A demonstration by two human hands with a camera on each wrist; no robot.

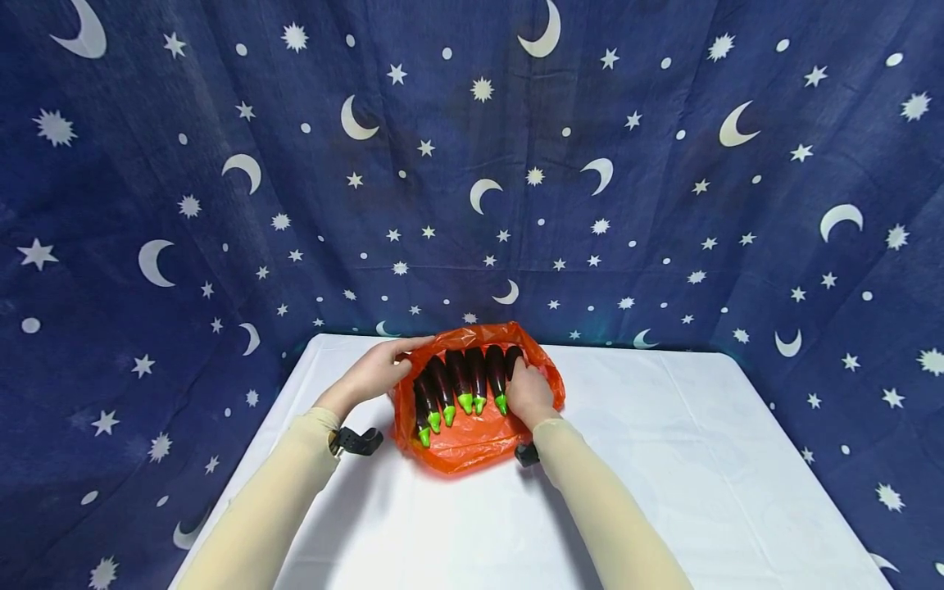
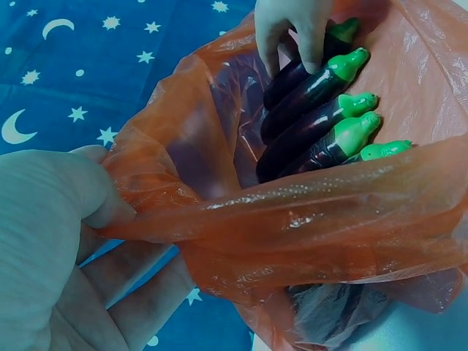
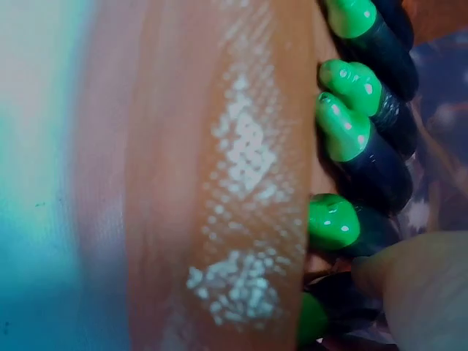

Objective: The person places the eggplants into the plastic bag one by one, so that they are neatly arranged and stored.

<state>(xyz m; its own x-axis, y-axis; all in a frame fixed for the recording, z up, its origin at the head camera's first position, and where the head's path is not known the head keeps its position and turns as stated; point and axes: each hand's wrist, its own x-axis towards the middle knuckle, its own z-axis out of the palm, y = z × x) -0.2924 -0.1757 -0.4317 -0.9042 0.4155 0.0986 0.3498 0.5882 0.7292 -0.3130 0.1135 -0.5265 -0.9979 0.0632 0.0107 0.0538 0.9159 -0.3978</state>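
Note:
An orange-red plastic bag [image 1: 460,455] lies on the table with its mouth spread wide. Inside, several dark purple eggplants [image 1: 458,378] with bright green stem ends form a row, stems towards the person. My left hand [image 1: 374,373] pinches the bag's left rim between thumb and fingers, as the left wrist view also shows. Reaching into the bag, my right hand [image 1: 529,395] grips the rightmost eggplant [image 1: 514,357], covering its stem end in the head view. In the right wrist view the thumb [image 3: 428,289] lies by that eggplant, and the bag's film hides much of the scene.
A white cloth covers the table [image 1: 686,459]. Behind and beside it hangs a dark blue curtain [image 1: 442,205] with moons and stars. Black straps with camera mounts [image 1: 360,442] sit at both wrists, close to the bag.

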